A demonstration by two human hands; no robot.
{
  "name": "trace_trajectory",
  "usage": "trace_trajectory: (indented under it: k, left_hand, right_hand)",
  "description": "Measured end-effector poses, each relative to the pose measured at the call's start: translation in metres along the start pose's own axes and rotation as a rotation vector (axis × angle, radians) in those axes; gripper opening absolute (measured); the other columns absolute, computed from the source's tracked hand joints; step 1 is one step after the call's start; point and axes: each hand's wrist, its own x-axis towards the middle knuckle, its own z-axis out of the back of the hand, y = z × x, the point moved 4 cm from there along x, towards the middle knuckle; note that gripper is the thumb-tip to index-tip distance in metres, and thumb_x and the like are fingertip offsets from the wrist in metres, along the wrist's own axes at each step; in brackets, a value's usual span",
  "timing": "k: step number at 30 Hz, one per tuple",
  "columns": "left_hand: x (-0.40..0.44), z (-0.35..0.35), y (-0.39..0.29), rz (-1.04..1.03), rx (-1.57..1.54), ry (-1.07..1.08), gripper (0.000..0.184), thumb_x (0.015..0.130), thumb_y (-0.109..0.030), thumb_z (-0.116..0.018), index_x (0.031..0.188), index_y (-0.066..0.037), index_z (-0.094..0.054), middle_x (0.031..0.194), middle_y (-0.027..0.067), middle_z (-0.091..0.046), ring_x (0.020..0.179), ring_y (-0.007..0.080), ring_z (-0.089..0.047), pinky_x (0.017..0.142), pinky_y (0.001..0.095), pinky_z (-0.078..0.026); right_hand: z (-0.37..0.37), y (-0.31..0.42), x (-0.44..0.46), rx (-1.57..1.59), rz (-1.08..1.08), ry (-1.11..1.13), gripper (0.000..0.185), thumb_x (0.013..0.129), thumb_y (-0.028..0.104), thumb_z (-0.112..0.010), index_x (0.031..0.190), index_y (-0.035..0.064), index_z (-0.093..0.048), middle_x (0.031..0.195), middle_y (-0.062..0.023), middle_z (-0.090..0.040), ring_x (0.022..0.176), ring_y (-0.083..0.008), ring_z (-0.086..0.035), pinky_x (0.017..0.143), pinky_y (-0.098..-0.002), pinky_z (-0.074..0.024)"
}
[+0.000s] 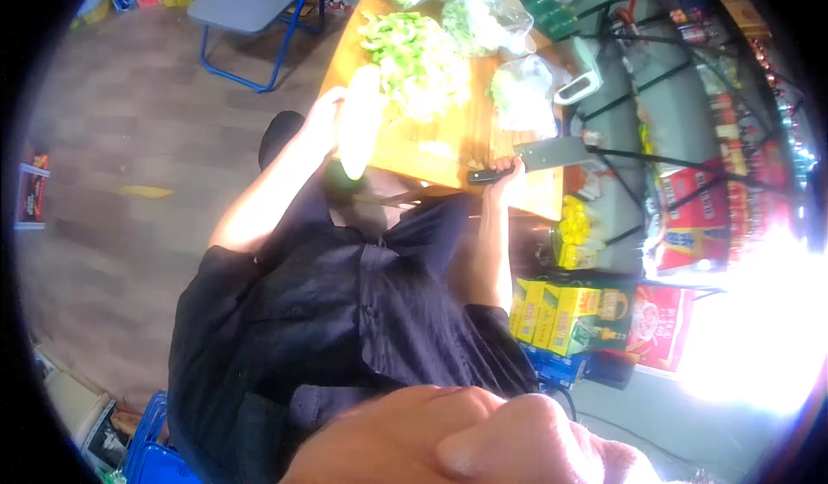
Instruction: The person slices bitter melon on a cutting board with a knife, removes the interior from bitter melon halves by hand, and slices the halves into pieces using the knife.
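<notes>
My left hand (328, 115) is closed at the side of a long, pale, overexposed oval object (360, 126) at the left edge of the wooden table (483, 139); glare hides its kind. My right hand (507, 176) is wrapped round the black handle of a cleaver (556, 153). Its broad blade points right, near the table's front right corner. A heap of chopped green vegetable (418, 61) lies beyond the pale object. Clear plastic bags, one holding pale greens (524, 96), lie to the right of the heap.
A grey folding chair (250, 1) stands beyond the table on the left. Close on the right is a black-framed shelf (612, 152) with packaged goods. Yellow boxes (552, 316) sit by my right arm. A white handled object (582, 78) is by the table's right edge.
</notes>
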Motion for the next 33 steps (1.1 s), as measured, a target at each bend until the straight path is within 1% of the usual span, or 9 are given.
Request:
trace_trajectory:
  k: [2, 4, 8, 11, 18, 22, 25, 28, 33]
  left_hand:
    - [0.011, 0.020, 0.008, -0.006, -0.005, -0.071, 0.049, 0.090, -0.024, -0.044, 0.127, 0.007, -0.053, 0.105, 0.0192, -0.068, 0.092, 0.0316, -0.068, 0.087, 0.0430, -0.055]
    - [0.016, 0.034, 0.012, -0.004, -0.028, -0.099, 0.049, 0.092, -0.026, -0.042, 0.128, 0.006, -0.053, 0.106, 0.0198, -0.068, 0.094, 0.0327, -0.068, 0.088, 0.0440, -0.055]
    - [0.014, 0.042, 0.019, 0.033, -0.057, -0.017, 0.049, 0.095, -0.028, -0.040, 0.128, 0.006, -0.053, 0.107, 0.0203, -0.068, 0.095, 0.0337, -0.068, 0.090, 0.0446, -0.054]
    - [0.021, 0.049, 0.029, 0.069, -0.045, -0.043, 0.048, 0.095, -0.029, -0.042, 0.127, 0.004, -0.055, 0.108, 0.0195, -0.068, 0.093, 0.0323, -0.068, 0.088, 0.0440, -0.055]
    - [0.009, 0.035, 0.030, 0.048, -0.044, -0.018, 0.045, 0.095, -0.028, -0.046, 0.125, 0.003, -0.057, 0.105, 0.0165, -0.069, 0.092, 0.0286, -0.068, 0.085, 0.0418, -0.056]
    - [0.000, 0.020, 0.025, 0.018, -0.007, -0.017, 0.044, 0.095, -0.028, -0.046, 0.126, 0.002, -0.056, 0.105, 0.0160, -0.068, 0.092, 0.0276, -0.068, 0.085, 0.0415, -0.056]
    - [-0.004, 0.014, 0.022, 0.011, -0.050, -0.019, 0.043, 0.095, -0.027, -0.048, 0.126, 0.000, -0.056, 0.108, 0.0152, -0.068, 0.094, 0.0262, -0.067, 0.087, 0.0406, -0.056]
    - [-0.007, 0.007, 0.018, -0.008, 0.028, -0.074, 0.041, 0.094, -0.028, -0.051, 0.127, -0.004, -0.056, 0.111, 0.0137, -0.067, 0.097, 0.0246, -0.066, 0.088, 0.0391, -0.055]
    - [-0.011, 0.003, 0.017, 0.031, 0.022, -0.031, 0.045, 0.094, -0.029, -0.052, 0.133, -0.007, -0.052, 0.115, 0.0120, -0.066, 0.100, 0.0217, -0.064, 0.089, 0.0367, -0.054]
  right_hand:
    - [-0.010, 0.006, -0.008, -0.009, 0.058, -0.148, 0.014, 0.092, 0.015, -0.049, 0.082, 0.0116, -0.040, 0.069, 0.0004, -0.034, 0.059, -0.0133, -0.034, 0.057, -0.0300, -0.0353]
    - [-0.014, 0.008, -0.008, -0.052, 0.090, -0.157, 0.015, 0.091, 0.015, -0.049, 0.080, 0.0119, -0.039, 0.068, 0.0008, -0.034, 0.059, -0.0134, -0.035, 0.057, -0.0303, -0.0357]
    - [-0.001, 0.001, 0.005, -0.006, -0.002, -0.120, 0.017, 0.091, 0.015, -0.050, 0.079, 0.0109, -0.039, 0.066, 0.0009, -0.035, 0.059, -0.0137, -0.037, 0.056, -0.0305, -0.0375]
    - [-0.007, 0.001, 0.009, -0.090, -0.102, -0.122, 0.016, 0.092, 0.016, -0.049, 0.079, 0.0104, -0.041, 0.065, -0.0003, -0.038, 0.057, -0.0143, -0.039, 0.054, -0.0301, -0.0389]
    - [0.000, -0.005, 0.027, -0.214, -0.209, -0.075, 0.018, 0.088, 0.015, -0.056, 0.079, 0.0100, -0.041, 0.064, -0.0017, -0.039, 0.055, -0.0149, -0.040, 0.053, -0.0309, -0.0411]
    - [-0.003, -0.005, 0.028, -0.247, -0.246, -0.091, 0.019, 0.088, 0.015, -0.056, 0.078, 0.0104, -0.040, 0.063, -0.0014, -0.038, 0.054, -0.0149, -0.040, 0.052, -0.0303, -0.0406]
    - [-0.003, -0.004, 0.026, -0.269, -0.266, -0.130, 0.020, 0.087, 0.014, -0.055, 0.076, 0.0111, -0.039, 0.061, -0.0008, -0.036, 0.053, -0.0144, -0.039, 0.051, -0.0299, -0.0400]
    - [-0.006, -0.005, 0.028, -0.257, -0.279, -0.126, 0.019, 0.087, 0.014, -0.055, 0.076, 0.0115, -0.040, 0.059, 0.0002, -0.034, 0.051, -0.0136, -0.037, 0.050, -0.0295, -0.0391]
    - [-0.001, -0.006, 0.030, -0.299, -0.236, -0.135, 0.017, 0.087, 0.015, -0.053, 0.075, 0.0116, -0.041, 0.058, 0.0013, -0.035, 0.050, -0.0129, -0.037, 0.049, -0.0284, -0.0385]
